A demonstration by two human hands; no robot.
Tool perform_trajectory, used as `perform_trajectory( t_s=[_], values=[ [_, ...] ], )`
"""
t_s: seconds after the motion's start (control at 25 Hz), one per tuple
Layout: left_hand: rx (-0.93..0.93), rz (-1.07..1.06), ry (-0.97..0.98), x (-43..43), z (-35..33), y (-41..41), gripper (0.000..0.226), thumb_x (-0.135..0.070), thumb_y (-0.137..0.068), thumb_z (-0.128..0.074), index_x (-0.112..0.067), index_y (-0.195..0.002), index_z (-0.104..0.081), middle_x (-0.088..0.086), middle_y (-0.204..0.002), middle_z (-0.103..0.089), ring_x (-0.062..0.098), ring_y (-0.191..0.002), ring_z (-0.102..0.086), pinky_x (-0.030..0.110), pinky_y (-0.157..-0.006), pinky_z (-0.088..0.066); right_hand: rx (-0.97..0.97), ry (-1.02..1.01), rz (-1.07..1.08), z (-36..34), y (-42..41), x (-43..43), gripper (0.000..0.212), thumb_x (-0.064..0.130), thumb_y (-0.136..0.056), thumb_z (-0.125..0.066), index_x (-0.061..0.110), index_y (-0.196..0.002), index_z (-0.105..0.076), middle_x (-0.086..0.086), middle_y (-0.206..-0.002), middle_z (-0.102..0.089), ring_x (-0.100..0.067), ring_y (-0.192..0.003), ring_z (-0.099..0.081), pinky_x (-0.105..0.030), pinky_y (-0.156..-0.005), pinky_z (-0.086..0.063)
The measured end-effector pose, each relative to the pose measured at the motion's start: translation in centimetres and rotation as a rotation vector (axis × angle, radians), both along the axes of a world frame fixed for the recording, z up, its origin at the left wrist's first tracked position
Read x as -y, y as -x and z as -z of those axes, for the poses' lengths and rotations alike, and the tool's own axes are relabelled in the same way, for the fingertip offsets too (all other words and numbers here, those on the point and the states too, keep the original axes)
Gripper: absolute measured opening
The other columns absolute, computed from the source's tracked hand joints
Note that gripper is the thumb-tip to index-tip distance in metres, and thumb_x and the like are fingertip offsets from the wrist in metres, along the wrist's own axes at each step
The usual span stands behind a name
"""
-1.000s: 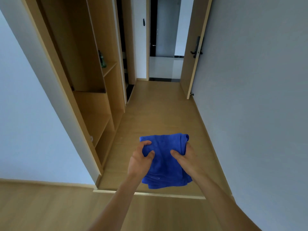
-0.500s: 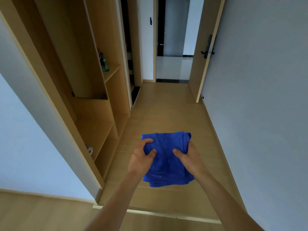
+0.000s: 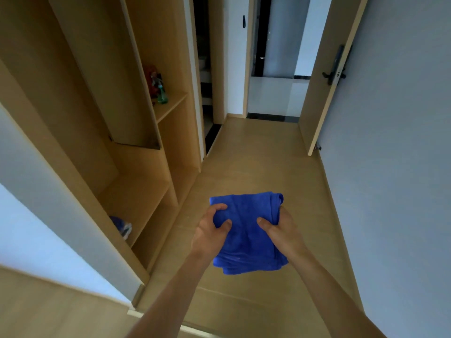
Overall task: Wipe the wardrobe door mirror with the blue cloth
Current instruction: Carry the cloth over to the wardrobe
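Both arms out fwd, bare forearms. Left hand [image 3: 211, 231] and right hand [image 3: 280, 230] each clamped on the folded blue terry cloth [image 3: 246, 235], thumbs on top, held mid-air over the wood floor [image 3: 256, 167], beside open wooden wardrobe shelving [image 3: 136, 191].

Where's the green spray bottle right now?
The green spray bottle stands on the upper shelf of the open wardrobe, left of the hallway, with a red item behind it.
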State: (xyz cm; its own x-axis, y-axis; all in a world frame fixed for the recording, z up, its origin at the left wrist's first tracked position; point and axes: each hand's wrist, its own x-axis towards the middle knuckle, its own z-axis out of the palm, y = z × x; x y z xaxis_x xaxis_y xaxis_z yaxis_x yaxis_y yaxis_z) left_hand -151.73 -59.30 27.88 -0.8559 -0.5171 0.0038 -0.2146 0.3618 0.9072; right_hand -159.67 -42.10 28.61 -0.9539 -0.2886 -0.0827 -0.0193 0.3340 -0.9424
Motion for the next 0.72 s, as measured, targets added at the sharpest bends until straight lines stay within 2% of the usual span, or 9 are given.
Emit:
perform_trajectory(
  t_s=[0.08, 0.2, 0.32, 0.48, 0.56, 0.64, 0.72],
  values=[
    [0.007, -0.002, -0.003, 0.6, 0.3, 2.3, 0.032, -0.018, -0.093, -0.069, -0.031, -0.122, -0.063, -0.030, -0.093, -0.053, -0.035, -0.078, -0.045, -0.007, -0.064, -0.035, 0.008, -0.006, -0.006, 0.2, 2.2, 0.7, 0.014, 0.016, -0.092, -0.066, 0.027, -0.097, -0.058, -0.005, -0.094, -0.070, -0.010, -0.077, -0.067, -0.019, -0.060, -0.053],
    [0.011, -0.026, 0.020, 2.1, 0.6, 5.7, 0.032, -0.017, -0.093, -0.070, -0.030, -0.121, -0.063, -0.030, -0.092, -0.049, -0.040, -0.080, -0.038, -0.011, -0.066, -0.030, 0.015, -0.024, -0.016, 0.7, 5.7, 2.4, 0.010, 0.014, -0.092, -0.065, 0.019, -0.099, -0.059, -0.009, -0.095, -0.070, -0.023, -0.084, -0.069, -0.030, -0.067, -0.056],
    [-0.006, -0.025, 0.045, 4.1, 1.1, 9.7, 0.031, -0.017, -0.093, -0.070, -0.027, -0.122, -0.064, -0.030, -0.091, -0.047, -0.042, -0.081, -0.035, -0.012, -0.067, -0.027, 0.013, -0.045, -0.030, 0.8, 9.5, 4.4, 0.013, 0.017, -0.092, -0.065, 0.019, -0.103, -0.058, -0.006, -0.097, -0.070, -0.020, -0.085, -0.069, -0.029, -0.069, -0.057],
    [-0.022, -0.038, 0.079, 8.6, 1.5, 16.6, 0.030, -0.020, -0.093, -0.071, -0.028, -0.121, -0.065, -0.028, -0.086, -0.044, -0.043, -0.078, -0.034, -0.013, -0.067, -0.025, -0.013, -0.094, -0.030, 0.8, 15.9, 8.7, 0.021, 0.021, -0.093, -0.064, 0.020, -0.113, -0.056, 0.000, -0.100, -0.069, -0.016, -0.089, -0.068, -0.037, -0.080, -0.058],
    [-0.004, -0.047, 0.130, 11.1, 1.6, 19.5, 0.029, -0.025, -0.092, -0.071, -0.033, -0.119, -0.064, -0.029, -0.087, -0.042, -0.044, -0.082, -0.030, -0.014, -0.069, -0.023, -0.001, -0.097, -0.029, 0.5, 18.8, 11.1, 0.023, 0.022, -0.094, -0.064, 0.021, -0.115, -0.054, 0.003, -0.102, -0.068, -0.013, -0.091, -0.067, -0.033, -0.079, -0.056],
    [0.006, -0.036, 0.102, 13.2, 1.5, 21.6, 0.028, -0.027, -0.093, -0.070, -0.035, -0.119, -0.063, -0.027, -0.091, -0.049, -0.036, -0.087, -0.040, -0.010, -0.069, -0.031, -0.001, -0.068, -0.023, 0.2, 20.8, 12.9, 0.022, 0.021, -0.095, -0.064, 0.023, -0.114, -0.054, 0.005, -0.104, -0.066, -0.010, -0.093, -0.066, -0.027, -0.077, -0.053],
    [0.023, -0.020, 0.055, 15.6, 1.8, 23.9, 0.030, -0.029, -0.093, -0.068, -0.038, -0.122, -0.061, -0.019, -0.103, -0.058, -0.012, -0.090, -0.055, 0.004, -0.079, -0.044, -0.002, -0.039, -0.025, 0.4, 22.8, 15.2, 0.023, 0.019, -0.095, -0.063, 0.019, -0.116, -0.055, 0.002, -0.107, -0.066, -0.012, -0.096, -0.065, -0.029, -0.080, -0.054]
  ],
)
